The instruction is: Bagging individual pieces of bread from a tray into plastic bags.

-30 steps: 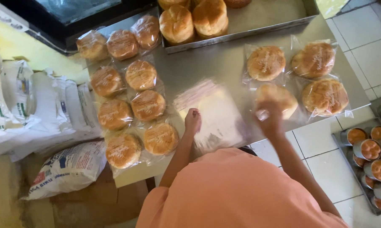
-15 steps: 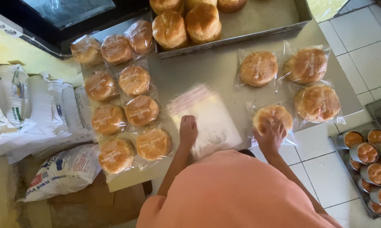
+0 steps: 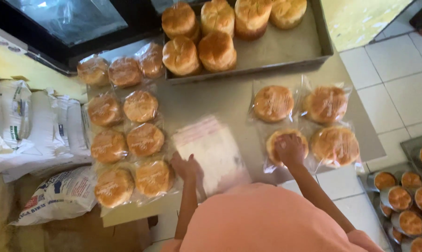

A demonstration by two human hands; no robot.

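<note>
I stand at a grey metal bench [image 3: 220, 100] in a daylit room. The floor [image 3: 397, 88] to my right is laid with pale square tiles and dark grout lines; a yellow patch [image 3: 360, 18] of it catches light at the top. Behind the bench runs a dark glass panel [image 3: 66, 18] with a sheen of reflected light, edged below by a yellow ledge [image 3: 28, 70]. To my left, white sacks [image 3: 28, 126] lean in a row, and another printed sack [image 3: 56, 196] lies lower, on brown cardboard [image 3: 89, 233]. Low on the right, a metal tray [image 3: 409, 149] sits on the tiles.
</note>
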